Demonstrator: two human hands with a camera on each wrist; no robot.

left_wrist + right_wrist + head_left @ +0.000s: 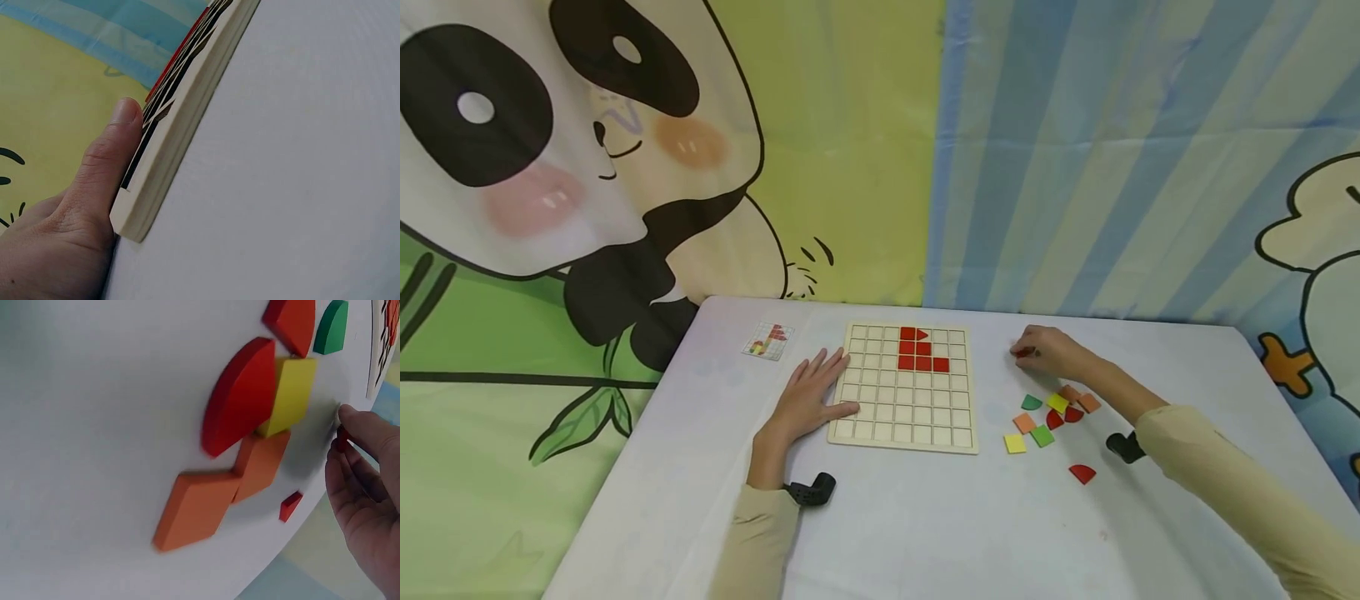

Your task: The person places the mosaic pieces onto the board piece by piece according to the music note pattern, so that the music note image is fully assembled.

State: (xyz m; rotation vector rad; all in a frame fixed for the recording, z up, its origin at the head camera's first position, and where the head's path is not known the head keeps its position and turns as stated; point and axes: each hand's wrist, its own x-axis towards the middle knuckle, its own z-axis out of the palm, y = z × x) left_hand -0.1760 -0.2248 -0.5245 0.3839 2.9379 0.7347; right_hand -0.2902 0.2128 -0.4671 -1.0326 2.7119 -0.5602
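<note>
My left hand (808, 396) rests at the left side of the wooden grid board (898, 429), its fingers spread and its thumb lying over the frame. In the left wrist view the thumb (103, 162) presses along the board's edge (169, 156). Red pieces (915, 349) fill several cells in the upper part of the grid. Right of the board, my right hand (1051, 350) pinches a small red piece (342, 439) between thumb and fingers, close over the table. Its shape is mostly hidden by the fingers. Another small red piece (290, 506) lies near that hand.
Loose pieces lie below the right hand: orange squares (1024, 423), yellow squares (1015, 443), green pieces (1042, 435) and red quarter-rounds (1082, 474). A printed pattern card (768, 342) lies left of the board. Behind the white table (925, 525) hangs a cartoon-printed cloth (850, 150).
</note>
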